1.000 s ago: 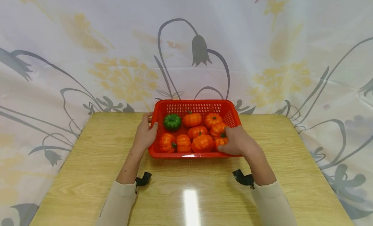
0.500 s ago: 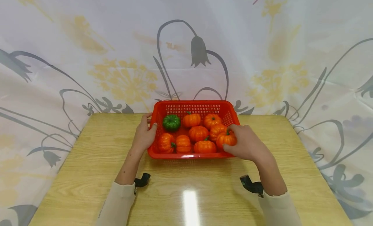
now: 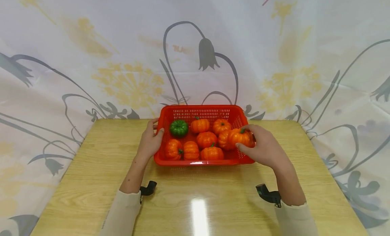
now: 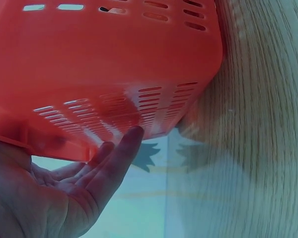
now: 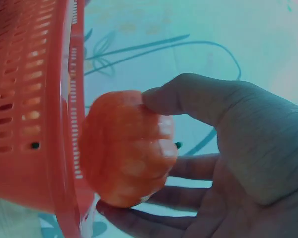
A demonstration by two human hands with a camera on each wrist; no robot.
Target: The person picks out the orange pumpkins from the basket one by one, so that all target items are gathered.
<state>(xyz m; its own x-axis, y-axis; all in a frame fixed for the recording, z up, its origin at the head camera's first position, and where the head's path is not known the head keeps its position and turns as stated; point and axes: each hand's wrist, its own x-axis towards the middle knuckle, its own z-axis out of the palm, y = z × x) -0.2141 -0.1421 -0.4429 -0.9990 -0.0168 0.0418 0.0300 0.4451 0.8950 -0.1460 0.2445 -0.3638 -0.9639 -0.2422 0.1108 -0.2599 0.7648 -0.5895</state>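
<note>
A red plastic basket (image 3: pixel 204 162) stands on the table with several small orange pumpkins (image 3: pixel 212 153) and one green pumpkin (image 3: pixel 179 128) inside. My left hand (image 3: pixel 150 139) grips the basket's left rim, thumb on top and fingers against the outer wall. In the left wrist view, those fingers (image 4: pixel 116 163) touch the slotted side. My right hand (image 3: pixel 265 144) pinches an orange pumpkin (image 3: pixel 239 138) between thumb and fingers, raised at the basket's right end. The right wrist view has this held pumpkin (image 5: pixel 129 148) above the rim level, its stem toward the palm.
The wooden table (image 3: pixel 106 168) extends in front and to both sides of the basket. Behind it hangs a pale cloth (image 3: pixel 122 60) with a flower print. Black wrist mounts (image 3: pixel 268 194) stick out inward from the sleeves.
My right hand has lifted an orange pumpkin from the basket's right front corner, moving it up and to the right. Neighbouring pumpkins have shifted slightly. The left hand stays on the rim.
</note>
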